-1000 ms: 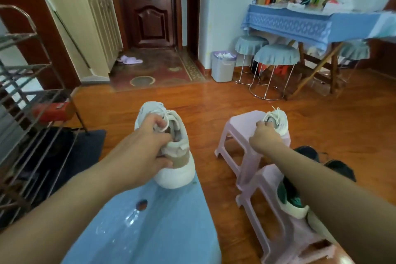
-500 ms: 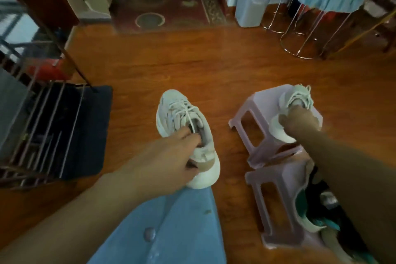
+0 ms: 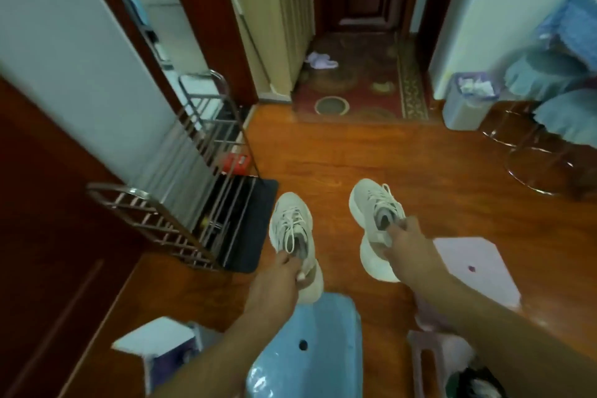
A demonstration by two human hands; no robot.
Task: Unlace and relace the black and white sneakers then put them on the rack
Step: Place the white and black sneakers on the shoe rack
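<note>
I hold two off-white laced sneakers in the air above the wooden floor. My left hand (image 3: 278, 279) grips the heel collar of the left sneaker (image 3: 290, 229). My right hand (image 3: 407, 247) grips the collar of the right sneaker (image 3: 371, 208), toes pointing away from me. The metal shoe rack (image 3: 181, 203) stands to the left against the wall, a red item on one shelf. A dark pair of shoes (image 3: 475, 381) shows partly at the bottom right.
A blue plastic stool (image 3: 310, 352) is below my arms and a pink stool (image 3: 478, 271) to the right. A dark mat (image 3: 255, 223) lies by the rack. A bin (image 3: 465, 103), covered stools (image 3: 555, 107) and a door rug (image 3: 355, 87) lie further off.
The right sneaker has been lifted off the pink stool. Both sneakers now hang side by side, and my view has swung left toward the rack.
</note>
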